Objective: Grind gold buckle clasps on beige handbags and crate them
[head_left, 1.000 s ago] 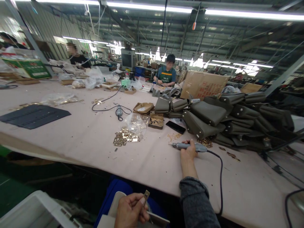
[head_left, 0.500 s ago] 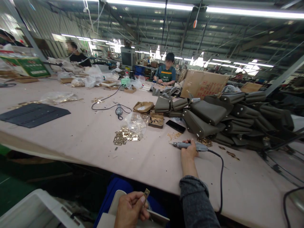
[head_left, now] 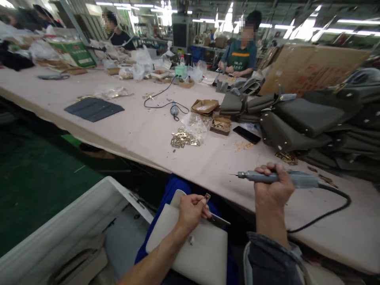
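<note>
Hands [head_left: 190, 211] on gray tool [head_left: 303, 179], metal plate [head_left: 207, 196]; both part-covered

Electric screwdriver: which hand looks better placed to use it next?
Probably the right hand: it holds the electric screwdriver, which points toward the person's left, while the left hand is occupied, pinching a small brass-coloured plate.

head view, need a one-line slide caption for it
Right hand grips a grey cylindrical corded tool; left hand pinches a small brass-coloured metal plate, a smooth cream bag-like piece below.
</note>
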